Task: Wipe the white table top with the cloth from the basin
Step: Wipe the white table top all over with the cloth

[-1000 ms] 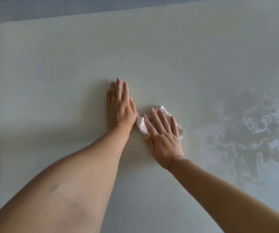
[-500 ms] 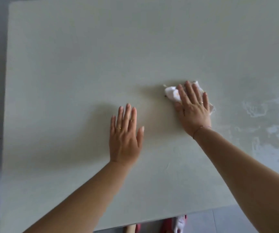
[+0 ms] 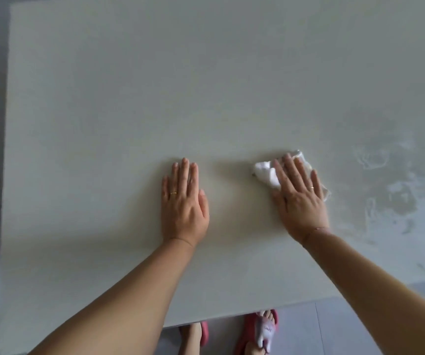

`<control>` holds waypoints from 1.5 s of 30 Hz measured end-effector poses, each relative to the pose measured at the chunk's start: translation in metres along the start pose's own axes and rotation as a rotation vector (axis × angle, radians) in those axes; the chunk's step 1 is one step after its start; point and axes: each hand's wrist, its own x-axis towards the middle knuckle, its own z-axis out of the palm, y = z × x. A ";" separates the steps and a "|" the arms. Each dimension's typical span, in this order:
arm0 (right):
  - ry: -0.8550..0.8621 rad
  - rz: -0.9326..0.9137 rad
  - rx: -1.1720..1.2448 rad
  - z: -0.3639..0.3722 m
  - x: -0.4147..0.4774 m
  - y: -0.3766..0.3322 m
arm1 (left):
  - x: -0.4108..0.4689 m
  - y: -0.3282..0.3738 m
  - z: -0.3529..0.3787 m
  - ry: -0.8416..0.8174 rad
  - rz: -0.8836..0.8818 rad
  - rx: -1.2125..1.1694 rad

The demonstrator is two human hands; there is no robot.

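Observation:
The white table top (image 3: 129, 85) fills most of the view. A small crumpled white cloth (image 3: 266, 174) lies on it right of centre. My right hand (image 3: 299, 198) presses flat on the cloth, fingers spread over it, hiding most of it. My left hand (image 3: 184, 203) rests flat on the bare table a hand's width to the left, palm down, holding nothing. Wet streaks (image 3: 398, 190) shine on the table at the right.
The table's near edge (image 3: 232, 315) runs below my arms, its left edge (image 3: 5, 149) along the grey floor. My feet in red slippers (image 3: 262, 331) show under the near edge. No basin is in view.
My right hand slid the cloth from beside my left hand out to the right. The view has pulled back, so the near edge and my feet now show.

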 end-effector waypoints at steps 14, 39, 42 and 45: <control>-0.005 0.049 0.003 0.007 -0.084 -0.007 | -0.010 -0.005 -0.005 -0.019 -0.014 0.032; -0.063 -0.214 -0.066 0.013 -0.167 -0.023 | -0.052 0.061 0.012 -0.019 0.043 0.031; -0.064 -0.009 -0.036 -0.004 -0.145 0.042 | -0.059 0.075 0.022 -0.063 0.036 0.008; -0.006 0.280 0.065 -0.014 -0.137 0.079 | -0.064 0.075 0.028 -0.040 0.013 0.045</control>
